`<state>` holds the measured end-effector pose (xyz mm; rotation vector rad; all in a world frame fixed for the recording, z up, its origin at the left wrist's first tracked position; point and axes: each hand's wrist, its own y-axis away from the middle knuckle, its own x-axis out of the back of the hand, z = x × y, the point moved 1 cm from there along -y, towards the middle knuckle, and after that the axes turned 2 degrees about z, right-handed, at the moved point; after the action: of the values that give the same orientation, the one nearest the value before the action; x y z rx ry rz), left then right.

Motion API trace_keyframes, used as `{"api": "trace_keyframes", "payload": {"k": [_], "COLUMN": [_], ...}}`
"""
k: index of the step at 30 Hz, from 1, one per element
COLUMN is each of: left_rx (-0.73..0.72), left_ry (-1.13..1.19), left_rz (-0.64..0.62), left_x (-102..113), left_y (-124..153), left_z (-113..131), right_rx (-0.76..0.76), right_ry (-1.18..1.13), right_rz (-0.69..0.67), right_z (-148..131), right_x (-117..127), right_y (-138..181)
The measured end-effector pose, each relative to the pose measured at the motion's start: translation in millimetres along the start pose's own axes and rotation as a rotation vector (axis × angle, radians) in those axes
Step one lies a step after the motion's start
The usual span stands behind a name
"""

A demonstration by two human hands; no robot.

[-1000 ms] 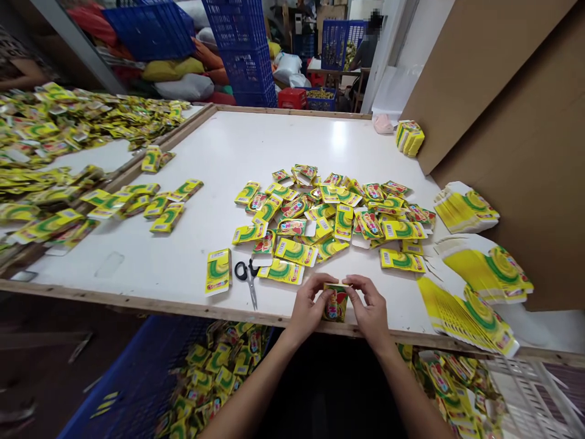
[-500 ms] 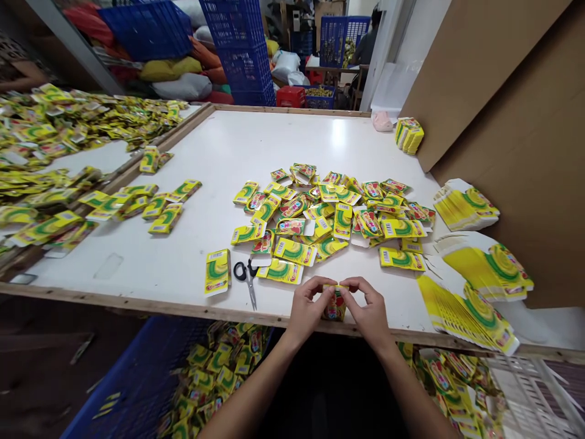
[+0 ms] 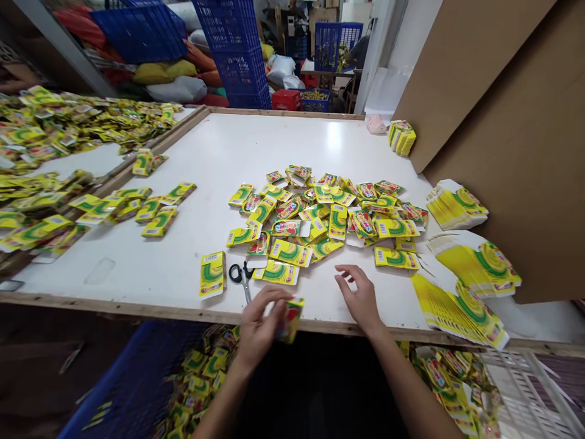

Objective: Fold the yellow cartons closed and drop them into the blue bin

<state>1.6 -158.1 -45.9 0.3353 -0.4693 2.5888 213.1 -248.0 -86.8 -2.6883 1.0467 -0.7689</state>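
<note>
Yellow carton: a small folded yellow-and-red cardboard box point(image 3: 291, 318) is held at the table's near edge, its long axis tilted upright.
Left hand point(image 3: 258, 326): closed around the box, left of it.
Right hand point(image 3: 361, 296): empty, fingers spread, over the white table point(image 3: 256, 146).
Key relation: the pile of flat yellow cartons point(image 3: 320, 213) lies far of both hands, nearer the right hand.
</note>
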Motion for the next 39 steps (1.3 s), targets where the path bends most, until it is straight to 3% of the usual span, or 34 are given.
{"api": "trace_keyframes", "payload": {"k": [4,6,8,12,16,18,21,24,27,33,36,39], "left_rx": [-0.017,-0.039,-0.054,-0.079,-0.143,-0.146,-0.008,0.160,0.233,0.238,0.144,0.109], "left_ry": [-0.229,-0.349,-0.416,-0.430,-0.360,-0.251,0.051,0.350,0.448,0.354,0.295,0.359], "left_rz": [-0.078,-0.057,-0.010,-0.007,0.058,0.049,-0.115,-0.186,-0.192,-0.288,-0.229,-0.150], "left_x": [74.7,95.1,98.6,68.0,20.7,-4.5,-40.8,-64.0,-69.8,-64.5,-66.7,-70.5], "left_y": [7.6,9.8,10.7,6.3,-6.1,-10.6,-10.7,-6.5,-6.2,-16.4,-19.1,-17.7], "left_z": [11.8,15.4,15.2,7.2,-0.1,-4.3,-13.2,-21.3,-25.2,-26.4,-24.8,-22.4], "right_rx": [0.104,0.169,0.230,0.262,0.281,0.260,0.113,-0.057,-0.088,-0.026,0.030,0.007], "right_ry": [0.193,0.305,0.408,0.434,0.275,0.156,-0.009,-0.152,-0.215,-0.161,-0.160,-0.186], "right_rz": [-0.211,-0.296,-0.323,-0.305,-0.182,-0.212,-0.299,-0.123,-0.020,-0.114,-0.137,-0.023], "right_z": [-6.9,-13.8,-20.4,-30.6,-44.4,-49.7,-45.9,-28.3,-10.3,-2.6,-6.4,-7.1], "right_x": [-25.4,-44.2,-62.2,-75.0,-46.1,-26.6,-6.0,2.9,2.4,-2.6,-4.3,-6.5], "right_y": [-27.4,-37.8,-46.3,-56.8,-52.8,-45.2,-27.9,-4.9,18.2,26.2,18.0,15.8]}}
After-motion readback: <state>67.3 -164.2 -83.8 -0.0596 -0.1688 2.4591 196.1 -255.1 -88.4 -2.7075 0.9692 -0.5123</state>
